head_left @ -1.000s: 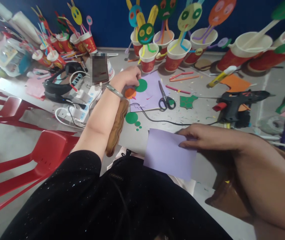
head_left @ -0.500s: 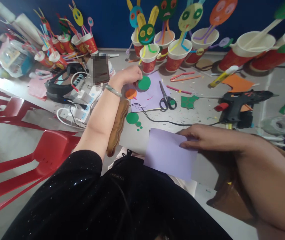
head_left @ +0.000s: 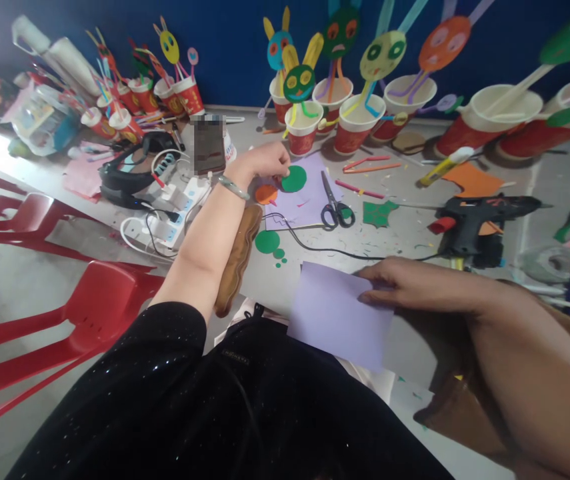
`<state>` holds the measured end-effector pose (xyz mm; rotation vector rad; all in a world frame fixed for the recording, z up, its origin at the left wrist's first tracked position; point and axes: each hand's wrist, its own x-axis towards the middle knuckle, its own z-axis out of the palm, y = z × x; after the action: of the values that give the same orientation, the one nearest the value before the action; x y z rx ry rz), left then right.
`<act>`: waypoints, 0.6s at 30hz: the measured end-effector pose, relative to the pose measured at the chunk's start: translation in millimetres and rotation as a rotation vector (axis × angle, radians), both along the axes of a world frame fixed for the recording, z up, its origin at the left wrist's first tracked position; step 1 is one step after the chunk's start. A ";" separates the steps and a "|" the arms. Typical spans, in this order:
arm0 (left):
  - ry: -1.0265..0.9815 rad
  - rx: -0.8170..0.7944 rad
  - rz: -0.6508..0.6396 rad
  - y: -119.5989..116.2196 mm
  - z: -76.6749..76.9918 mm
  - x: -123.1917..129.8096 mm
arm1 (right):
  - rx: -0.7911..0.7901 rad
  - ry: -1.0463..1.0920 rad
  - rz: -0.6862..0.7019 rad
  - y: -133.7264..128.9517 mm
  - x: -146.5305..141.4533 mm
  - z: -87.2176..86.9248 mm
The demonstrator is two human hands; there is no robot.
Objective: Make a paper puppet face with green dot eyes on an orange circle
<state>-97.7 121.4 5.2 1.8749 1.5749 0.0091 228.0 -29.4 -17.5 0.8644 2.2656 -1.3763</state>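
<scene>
My left hand (head_left: pixel 271 162) is closed in a pinch at the edge of a green paper circle (head_left: pixel 294 179), which lies over a purple sheet on the table. An orange circle (head_left: pixel 266 195) is just below that hand. My right hand (head_left: pixel 389 283) grips a square of purple paper (head_left: pixel 342 313) by its right edge, close to my body. Between the hands are black scissors (head_left: pixel 335 203), a second green circle (head_left: pixel 267 242) with smaller green dots, and a green paper scrap (head_left: pixel 379 213).
Red paper cups (head_left: pixel 357 120) with paper-faced figures stand along the back. A glue gun (head_left: pixel 479 223) lies at the right, its black cable crossing the table. A power strip (head_left: pixel 175 227), a phone (head_left: pixel 209 148) and a brown cushion (head_left: pixel 239 260) are on the left, beyond them red chairs (head_left: pixel 95 300).
The whole view has shifted slightly. My left hand stays at the green circle, and my right hand still holds the purple paper.
</scene>
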 end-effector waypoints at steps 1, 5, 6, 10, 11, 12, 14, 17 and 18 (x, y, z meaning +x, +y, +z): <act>-0.003 0.001 0.002 -0.4 0.6 0.7 | -0.013 -0.018 -0.001 -0.3 -0.9 0.9; -0.021 -0.010 -0.002 -0.5 0.9 3.4 | -0.027 -0.026 -0.037 -1.1 -3.5 3.1; -0.022 -0.003 -0.006 -0.2 0.6 3.7 | -0.024 -0.028 -0.045 -1.2 -3.9 3.4; -0.033 0.023 -0.014 0.0 0.2 3.0 | -0.013 -0.047 -0.057 -1.3 -4.8 4.1; -0.038 0.018 -0.015 -0.7 0.5 2.8 | -0.011 -0.049 -0.058 -1.3 -4.9 3.9; -0.045 0.013 -0.015 -1.6 1.0 2.7 | -0.009 -0.050 -0.059 -1.2 -5.0 3.4; -0.059 0.002 -0.006 -3.8 2.3 3.0 | -0.004 -0.055 -0.056 -1.0 -5.1 2.1; -0.020 -0.007 0.027 -6.2 4.5 3.8 | 0.004 -0.058 -0.047 -0.8 -5.4 0.7; 0.023 -0.006 0.038 -6.5 5.2 3.7 | 0.006 -0.057 -0.045 -0.9 -5.5 0.7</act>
<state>-94.1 114.9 10.4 1.8469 1.6239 0.0000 222.5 -30.2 -16.9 0.9501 2.2212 -1.3473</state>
